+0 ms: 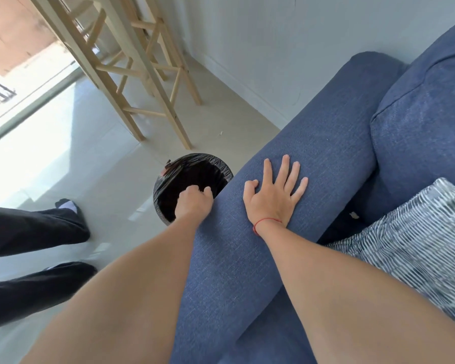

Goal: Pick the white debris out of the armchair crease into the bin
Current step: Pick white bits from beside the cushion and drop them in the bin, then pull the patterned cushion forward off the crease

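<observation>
- We see the left hand (193, 203) over the mouth of the bin (168, 185), its fingers curled together downward; we cannot tell if they pinch something, because the tips are turned away from us.
- The bin is lined with a black bag and stands on the floor just beside the outer side of the armrest (313, 153); the armrest edge hides the right part of its rim.
- The right hand (273, 195) lies flat on top of the armrest, palm down, fingers spread apart, holding nothing. A red string (263, 223) goes around its wrist.
- One small piece of white debris (354, 215) lies in the dark crease between the armrest and the seat, close to the patterned cushion (410, 245).
- This cushion, with blue and white stripes, fills the seat on the right and presses near the crease, so the gap there is narrow.
- The blue back cushion (426, 114) closes the far end of the crease.
- Left of the bin the tiled floor (76, 153) is open and bright.
- Behind the bin stand wooden stools (147, 74) near the wall; a tiny white scrap (220, 133) lies on the floor beside their legs.
- Two legs in dark trousers (32, 229) are at the left edge, well apart from the bin.
</observation>
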The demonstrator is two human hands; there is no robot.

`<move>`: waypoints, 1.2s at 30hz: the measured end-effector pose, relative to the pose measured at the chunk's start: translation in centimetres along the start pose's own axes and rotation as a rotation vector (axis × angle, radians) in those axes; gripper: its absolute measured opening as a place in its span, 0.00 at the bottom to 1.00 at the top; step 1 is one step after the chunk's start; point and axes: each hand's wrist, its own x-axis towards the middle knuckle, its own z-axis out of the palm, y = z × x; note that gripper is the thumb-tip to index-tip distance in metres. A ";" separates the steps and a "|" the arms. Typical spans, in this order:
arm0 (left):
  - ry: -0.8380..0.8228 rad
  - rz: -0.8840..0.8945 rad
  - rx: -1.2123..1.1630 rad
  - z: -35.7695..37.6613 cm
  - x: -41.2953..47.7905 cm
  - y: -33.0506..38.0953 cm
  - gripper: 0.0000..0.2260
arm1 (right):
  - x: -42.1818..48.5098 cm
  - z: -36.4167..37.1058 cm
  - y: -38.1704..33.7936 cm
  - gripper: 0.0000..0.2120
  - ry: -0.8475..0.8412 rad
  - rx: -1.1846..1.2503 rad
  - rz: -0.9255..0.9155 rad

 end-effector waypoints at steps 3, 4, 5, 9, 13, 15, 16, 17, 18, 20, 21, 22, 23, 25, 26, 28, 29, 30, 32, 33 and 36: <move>-0.035 0.045 0.000 0.5 -1.9 0.4 0.19 | -0.2 -1.1 0.6 0.29 -0.093 0.009 -0.059; -0.046 0.069 -0.007 0.7 -2.6 0.7 0.18 | -0.3 -1.6 1.1 0.28 -0.131 0.023 -0.101; -0.060 0.090 -0.016 0.9 -3.4 1.1 0.18 | -0.3 -2.3 1.7 0.28 -0.168 0.039 -0.148; -0.096 0.161 0.010 1.3 -7.1 3.5 0.20 | -0.8 -5.7 5.5 0.32 -0.200 0.007 -0.145; -0.084 0.284 0.071 2.1 -11.0 7.6 0.17 | -1.8 -9.2 9.5 0.34 -0.168 0.022 -0.006; -0.097 0.331 0.075 3.2 -13.1 10.1 0.16 | -1.8 -11.1 12.0 0.33 -0.150 0.044 0.024; -0.111 0.363 0.075 3.8 -14.3 11.4 0.16 | -1.8 -12.2 13.4 0.33 -0.133 0.053 0.046; -0.127 0.396 0.080 4.5 -15.4 12.7 0.18 | -1.6 -13.1 14.9 0.33 -0.112 0.060 0.072; -0.144 0.425 0.091 5.2 -16.5 13.9 0.21 | -1.5 -14.0 16.4 0.33 -0.088 0.068 0.099; -0.171 0.499 0.114 7.1 -18.7 16.4 0.26 | -1.6 -15.5 20.1 0.32 -0.045 0.087 0.163; -0.184 0.544 0.120 8.2 -19.8 17.5 0.26 | -1.8 -16.2 22.1 0.32 -0.031 0.091 0.194; -0.196 0.588 0.126 9.4 -20.8 18.5 0.26 | -2.0 -16.6 24.1 0.32 -0.020 0.088 0.223; -0.206 0.632 0.128 10.5 -21.8 19.5 0.26 | -2.3 -17.0 25.9 0.31 -0.010 0.083 0.249; -0.222 0.731 0.129 12.7 -23.6 21.2 0.23 | -2.9 -17.4 29.3 0.31 0.007 0.085 0.303; -0.216 0.781 0.137 13.6 -24.2 21.9 0.22 | -3.2 -17.4 30.6 0.31 0.010 0.086 0.322; -0.169 0.883 0.185 15.8 -25.4 22.9 0.24 | -4.0 -17.3 33.3 0.31 0.008 0.079 0.350; -0.128 0.930 0.212 16.8 -25.9 23.3 0.25 | -4.3 -17.2 34.5 0.32 0.007 0.082 0.359; -0.078 0.981 0.248 17.7 -26.2 23.6 0.26 | -4.5 -17.0 35.6 0.32 0.005 0.088 0.366; 0.009 1.075 0.395 19.1 -27.1 24.1 0.29 | -5.0 -16.6 37.5 0.33 -0.005 0.096 0.378; 0.028 1.117 0.476 19.6 -27.4 24.3 0.31 | -5.2 -16.5 38.2 0.35 -0.016 0.094 0.381; -0.063 1.128 0.665 20.9 -28.1 24.8 0.37 | -5.6 -16.1 39.7 0.41 -0.062 0.067 0.374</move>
